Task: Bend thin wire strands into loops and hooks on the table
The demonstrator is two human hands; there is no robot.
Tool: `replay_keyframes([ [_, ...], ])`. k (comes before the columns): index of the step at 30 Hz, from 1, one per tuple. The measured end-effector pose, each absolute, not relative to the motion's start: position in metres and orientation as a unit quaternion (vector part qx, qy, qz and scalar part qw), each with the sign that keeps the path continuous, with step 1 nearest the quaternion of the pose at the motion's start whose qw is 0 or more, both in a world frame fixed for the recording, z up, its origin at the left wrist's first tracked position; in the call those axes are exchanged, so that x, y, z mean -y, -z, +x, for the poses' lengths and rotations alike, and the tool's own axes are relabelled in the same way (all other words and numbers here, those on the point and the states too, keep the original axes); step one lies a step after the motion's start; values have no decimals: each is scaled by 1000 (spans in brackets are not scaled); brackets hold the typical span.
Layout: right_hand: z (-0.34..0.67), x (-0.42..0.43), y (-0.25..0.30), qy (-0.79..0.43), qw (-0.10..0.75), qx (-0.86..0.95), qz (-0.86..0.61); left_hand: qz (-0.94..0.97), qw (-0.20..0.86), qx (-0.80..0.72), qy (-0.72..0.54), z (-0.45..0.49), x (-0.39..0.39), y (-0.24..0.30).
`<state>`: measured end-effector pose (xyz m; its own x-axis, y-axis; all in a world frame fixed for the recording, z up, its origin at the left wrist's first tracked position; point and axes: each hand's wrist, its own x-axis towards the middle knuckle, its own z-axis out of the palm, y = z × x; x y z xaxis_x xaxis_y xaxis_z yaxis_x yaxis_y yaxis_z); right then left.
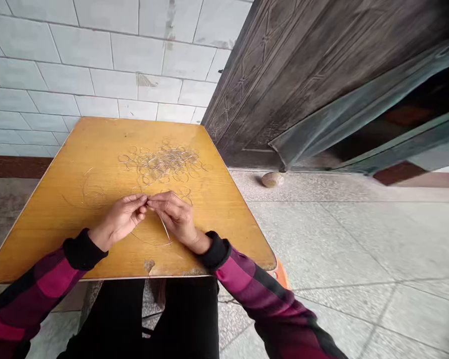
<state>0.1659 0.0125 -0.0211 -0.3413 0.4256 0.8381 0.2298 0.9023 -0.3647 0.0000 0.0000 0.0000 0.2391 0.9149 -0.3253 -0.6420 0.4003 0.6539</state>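
My left hand [121, 219] and my right hand [174, 214] meet at the fingertips above the middle of a yellow wooden tabletop [56, 234]. Both pinch a thin metal wire ring [151, 243], whose loop droops down to the table in front of me. Its pinched section is hidden by my fingers. Farther back lies a tangled heap of similar wire rings [164, 162], a little beyond my hands and apart from them. A looser coil of wire [93, 196] rests to the left of my left hand.
A white tiled wall [97, 65] rises behind the table. A dark embossed door [303, 85] stands ajar on the right. A rounded stone [272, 179] sits on the speckled floor near it. An orange object [281, 274] shows beyond the table's near right corner.
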Motion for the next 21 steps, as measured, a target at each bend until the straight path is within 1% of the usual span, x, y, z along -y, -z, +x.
replay_keyframes([
  [7, 167, -11, 19, -28, 510, 837, -196, 180, 777, -334, -502, -3, -4, 1],
  [13, 166, -12, 21, -34, 499, 844, -195, 145, 767, -355, -515, -3, -3, -9],
  [17, 165, -11, 20, -80, 505, 841, -177, 151, 768, -340, -521, -4, -3, -11],
  [19, 166, -12, 18, -132, 502, 837, -173, 194, 756, -335, -528, -4, -2, -9],
  [21, 166, -12, 17, -191, 505, 824, -173, 270, 720, -352, -534, -4, -1, -7],
])
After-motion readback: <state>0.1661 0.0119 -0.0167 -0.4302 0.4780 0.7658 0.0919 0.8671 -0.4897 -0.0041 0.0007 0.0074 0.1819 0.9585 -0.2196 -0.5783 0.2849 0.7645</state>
